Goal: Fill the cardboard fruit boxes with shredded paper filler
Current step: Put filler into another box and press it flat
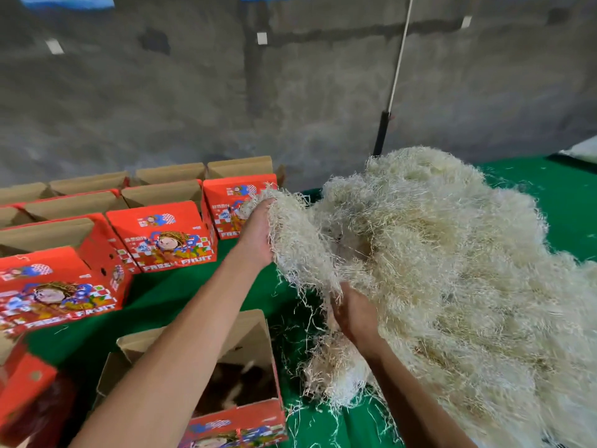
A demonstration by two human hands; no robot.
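Both hands (258, 234) (353, 315) apparently clutch wispy shredded paper (436, 253).

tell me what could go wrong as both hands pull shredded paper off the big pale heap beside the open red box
1. The left hand and right hand grip strands of the tangled pale shredded paper heap; a far larger clump than wanted may drag along.
2. Loose strands already litter the green table cover; more could spill beside the open red cardboard box instead of in it.
3. The left forearm crosses above that box and could knock its raised flap.
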